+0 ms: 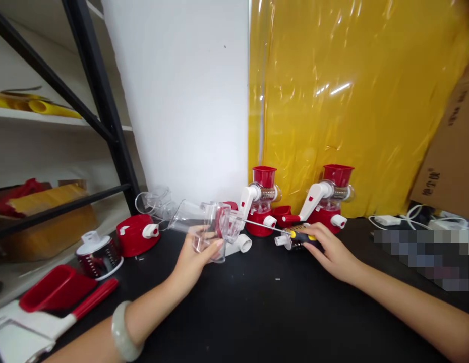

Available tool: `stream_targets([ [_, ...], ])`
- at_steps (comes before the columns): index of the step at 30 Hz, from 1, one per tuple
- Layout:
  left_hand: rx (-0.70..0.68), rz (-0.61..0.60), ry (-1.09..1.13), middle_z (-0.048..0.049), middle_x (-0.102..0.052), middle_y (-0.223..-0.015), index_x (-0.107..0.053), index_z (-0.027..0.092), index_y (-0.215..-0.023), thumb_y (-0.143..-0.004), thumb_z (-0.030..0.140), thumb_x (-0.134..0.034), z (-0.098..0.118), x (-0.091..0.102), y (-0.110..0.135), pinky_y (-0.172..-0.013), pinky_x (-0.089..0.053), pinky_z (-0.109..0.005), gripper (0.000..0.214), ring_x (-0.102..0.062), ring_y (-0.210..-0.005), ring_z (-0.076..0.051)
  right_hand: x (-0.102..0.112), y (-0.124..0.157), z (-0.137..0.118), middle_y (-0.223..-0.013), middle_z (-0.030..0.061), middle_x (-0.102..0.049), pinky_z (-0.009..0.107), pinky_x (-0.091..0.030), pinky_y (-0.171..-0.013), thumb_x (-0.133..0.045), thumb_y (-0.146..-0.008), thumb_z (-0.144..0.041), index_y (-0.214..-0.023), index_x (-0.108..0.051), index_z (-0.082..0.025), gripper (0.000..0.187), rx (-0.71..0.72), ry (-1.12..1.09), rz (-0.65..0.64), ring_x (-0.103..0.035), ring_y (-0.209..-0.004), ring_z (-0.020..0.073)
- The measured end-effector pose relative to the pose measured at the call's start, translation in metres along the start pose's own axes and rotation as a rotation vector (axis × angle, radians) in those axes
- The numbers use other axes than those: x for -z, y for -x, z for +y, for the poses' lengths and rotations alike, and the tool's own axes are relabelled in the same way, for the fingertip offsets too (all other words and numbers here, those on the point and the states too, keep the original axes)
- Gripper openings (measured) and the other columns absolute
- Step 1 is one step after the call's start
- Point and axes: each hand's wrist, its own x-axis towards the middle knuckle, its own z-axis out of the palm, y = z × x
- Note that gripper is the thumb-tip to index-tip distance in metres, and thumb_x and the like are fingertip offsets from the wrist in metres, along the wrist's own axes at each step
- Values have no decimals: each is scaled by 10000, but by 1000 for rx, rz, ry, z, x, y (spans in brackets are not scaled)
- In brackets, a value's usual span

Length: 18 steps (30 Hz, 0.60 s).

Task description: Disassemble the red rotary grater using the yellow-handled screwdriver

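Observation:
My left hand [200,249] grips a clear plastic grater body [194,220], tipped on its side above the black table, its wide mouth to the left. In my right hand [329,247] is a screwdriver [270,227] with a black and yellow handle. Its long shaft points left, and the tip reaches the right end of the clear body; whether it touches there I cannot tell. Behind the screwdriver handle lies a metal grater drum [291,241] with a white hub. Beneath the clear body rests a white crank part [240,244], partly hidden.
Two assembled red and white rotary graters [261,222] [335,174] stand at the back. To the left are a red base [134,235], a grater drum [100,256], a red hopper [58,287] and a red-handled white crank [94,298]. White cables [412,218] lie at right.

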Motion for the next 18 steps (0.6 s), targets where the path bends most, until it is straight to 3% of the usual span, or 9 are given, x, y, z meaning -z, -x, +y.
stream_targets([
  [3, 30, -4, 9, -59, -659, -1100, -528, 216, -1187, -598, 444, -922, -3, 0, 4, -761, -618, -364, 745, -684, -1025, -252, 1, 8, 4, -1014, 82, -605, 364, -585, -823, -633, -934, -235, -1135, -601, -249, 204, 46, 41, 167, -669, -928, 219],
  [5, 40, -11, 14, -50, -656, -1097, -541, 223, -1196, -604, 429, -924, -2, -3, 9, -767, -620, -359, 734, -681, -1028, -247, 4, 11, 4, -1022, 83, -614, 364, -581, -824, -629, -924, -205, -1114, -589, -246, 199, 32, 48, 198, -673, -925, 218],
  [10, 40, -38, -6, -36, -658, -1073, -568, 223, -1188, -617, 415, -920, 5, -11, 19, -776, -625, -363, 698, -682, -1019, -243, 5, 12, -1, -1044, 75, -722, 351, -588, -799, -603, -930, -216, -1229, -557, -233, 303, -87, 57, 54, -724, -880, 215],
  [13, 35, -31, -8, -37, -670, -1061, -575, 218, -1180, -612, 409, -921, 8, -12, 21, -778, -626, -378, 692, -687, -999, -244, 5, 12, -5, -1051, 89, -723, 383, -582, -832, -580, -957, -286, -1155, -587, -225, 207, -64, 52, -16, -718, -921, 236],
  [18, 20, -25, -25, -38, -663, -1037, -579, 213, -1169, -599, 406, -929, 7, -8, 18, -752, -629, -368, 696, -681, -988, -242, 7, 11, -6, -1062, 118, -692, 452, -577, -856, -438, -1024, -296, -1188, -569, -216, 224, -53, 77, -74, -682, -978, 265],
])
